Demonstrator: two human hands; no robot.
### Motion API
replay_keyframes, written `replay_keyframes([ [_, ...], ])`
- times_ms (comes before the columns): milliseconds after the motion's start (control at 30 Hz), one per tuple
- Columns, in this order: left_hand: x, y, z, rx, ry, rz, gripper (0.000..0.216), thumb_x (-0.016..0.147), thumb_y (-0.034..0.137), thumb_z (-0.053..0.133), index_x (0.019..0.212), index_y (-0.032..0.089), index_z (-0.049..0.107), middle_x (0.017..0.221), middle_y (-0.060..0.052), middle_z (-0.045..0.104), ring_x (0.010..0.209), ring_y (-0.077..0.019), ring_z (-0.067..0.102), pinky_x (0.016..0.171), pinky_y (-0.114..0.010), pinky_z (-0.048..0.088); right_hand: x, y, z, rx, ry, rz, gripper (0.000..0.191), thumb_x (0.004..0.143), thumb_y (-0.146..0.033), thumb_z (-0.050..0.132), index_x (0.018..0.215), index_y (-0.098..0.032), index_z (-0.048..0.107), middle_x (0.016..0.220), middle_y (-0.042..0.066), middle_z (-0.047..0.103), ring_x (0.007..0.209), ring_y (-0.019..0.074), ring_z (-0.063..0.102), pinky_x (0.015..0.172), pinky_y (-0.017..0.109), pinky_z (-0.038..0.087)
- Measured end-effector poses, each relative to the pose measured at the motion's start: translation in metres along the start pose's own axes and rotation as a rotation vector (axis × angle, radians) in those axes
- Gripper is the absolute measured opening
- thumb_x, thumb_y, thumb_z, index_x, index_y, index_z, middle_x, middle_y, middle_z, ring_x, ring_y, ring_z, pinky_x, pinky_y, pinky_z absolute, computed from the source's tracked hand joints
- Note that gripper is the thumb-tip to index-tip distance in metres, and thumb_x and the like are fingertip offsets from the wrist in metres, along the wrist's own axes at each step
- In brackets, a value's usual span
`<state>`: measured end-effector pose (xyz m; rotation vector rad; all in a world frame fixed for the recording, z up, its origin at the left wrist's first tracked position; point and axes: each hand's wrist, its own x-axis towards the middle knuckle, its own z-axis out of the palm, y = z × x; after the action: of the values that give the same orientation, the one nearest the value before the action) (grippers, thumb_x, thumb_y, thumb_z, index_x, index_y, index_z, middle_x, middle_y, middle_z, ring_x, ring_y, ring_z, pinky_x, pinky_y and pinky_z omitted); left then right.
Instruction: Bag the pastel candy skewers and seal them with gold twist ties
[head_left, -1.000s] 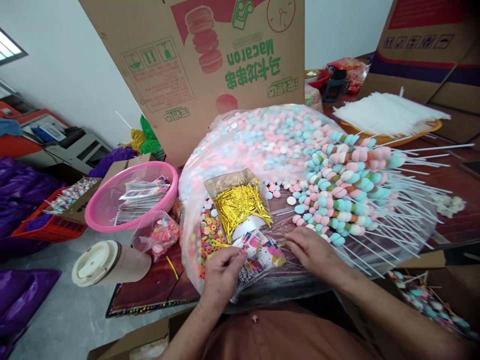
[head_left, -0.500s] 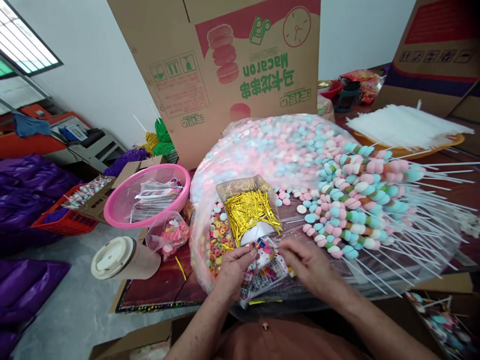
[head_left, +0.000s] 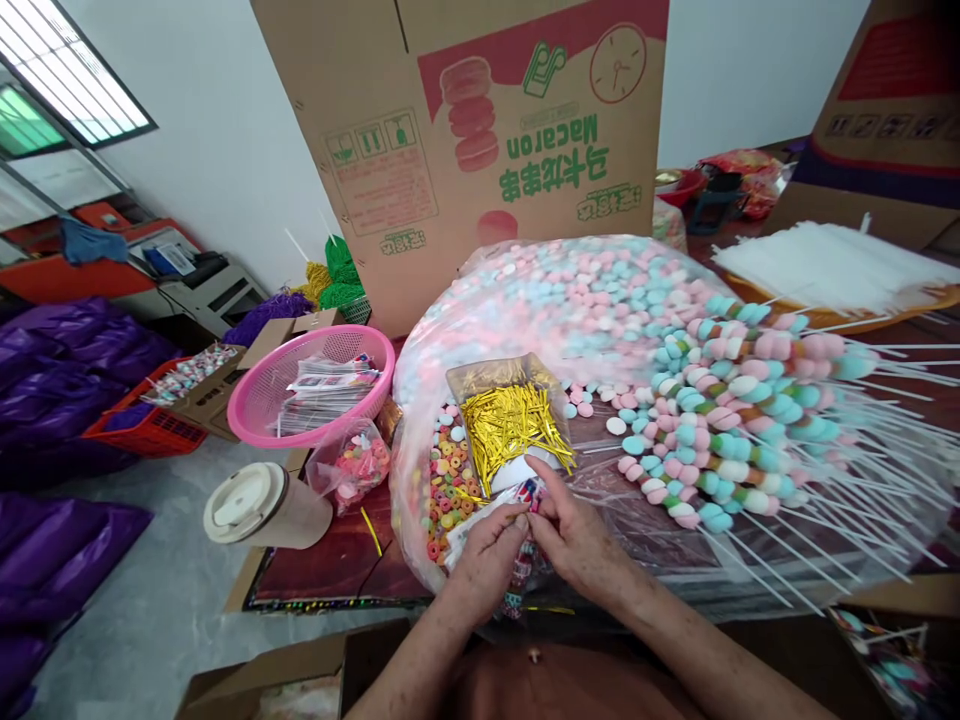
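A small printed plastic bag [head_left: 517, 572] is bunched up between my two hands at the front of the table. My left hand [head_left: 484, 560] pinches its gathered part, thumb and fingers together. Against it, my right hand [head_left: 576, 538] grips the same part, with the index finger pointing up. Whatever is inside the bag is mostly hidden. Just beyond my fingers lies an opened pouch of gold twist ties [head_left: 514, 425]. Colourful ring candies [head_left: 450, 485] are to the left of the pouch. To the right are heaped pastel candy skewers [head_left: 742, 420] with white sticks.
A large clear bag of pastel candies [head_left: 570, 290] lies behind. On the left stand a pink basket [head_left: 236, 410] of flat printed packets, a small bag of candies [head_left: 358, 465] and a lidded cup [head_left: 300, 515]. White sticks [head_left: 840, 265] fill a tray at right; a tall carton [head_left: 465, 200] stands behind.
The printed bag was spread out flat and is now gathered into a narrow bunch. My right hand has moved left, close against my left hand. The view has shifted slightly.
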<state>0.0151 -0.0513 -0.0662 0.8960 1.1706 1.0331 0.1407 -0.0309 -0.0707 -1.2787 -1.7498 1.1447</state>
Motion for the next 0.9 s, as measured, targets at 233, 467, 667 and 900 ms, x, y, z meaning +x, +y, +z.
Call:
replay_keyframes([
  [233,0.000,0.011,-0.010,-0.345,-0.084,-0.228,0.024,0.057,0.028,0.078,0.069,0.010,0.068,0.056,-0.001,0.061,0.050,-0.0090,0.053,0.053,-0.021,0.040,-0.009,-0.009,-0.014,0.106,-0.052,-0.126,0.021,0.085,-0.032,0.048,0.092,-0.017,0.062,0.055,-0.003,0.053,0.050,0.0114,0.048,0.048,0.021,0.037],
  [467,-0.002,0.023,-0.010,-0.491,-0.371,-0.370,0.034,0.061,0.018,0.075,0.092,0.014,0.060,0.065,-0.002,0.065,0.049,-0.0128,0.059,0.047,-0.024,0.048,-0.003,-0.026,-0.041,0.080,-0.313,-0.371,0.024,0.089,-0.029,0.045,0.070,-0.019,0.056,0.060,-0.002,0.059,0.054,0.0095,0.052,0.051,0.018,0.038],
  [667,0.000,0.030,0.004,-0.510,-0.006,-0.230,0.038,0.055,0.017,0.078,0.084,0.017,0.054,0.060,0.002,0.063,0.047,-0.0092,0.056,0.048,-0.020,0.045,-0.004,-0.016,-0.021,-0.325,0.076,-0.418,0.030,0.090,-0.027,0.039,0.062,-0.018,0.047,0.053,-0.002,0.052,0.047,0.0099,0.043,0.047,0.021,0.030],
  [900,-0.001,0.033,0.008,-0.183,0.185,-0.058,0.050,0.058,0.034,0.078,0.098,0.020,0.051,0.064,0.004,0.060,0.053,-0.0087,0.055,0.055,-0.019,0.042,0.005,-0.029,-0.036,-0.732,0.379,-0.720,0.030,0.088,-0.015,0.037,0.060,-0.017,0.050,0.050,0.002,0.051,0.049,0.0137,0.044,0.050,0.028,0.027],
])
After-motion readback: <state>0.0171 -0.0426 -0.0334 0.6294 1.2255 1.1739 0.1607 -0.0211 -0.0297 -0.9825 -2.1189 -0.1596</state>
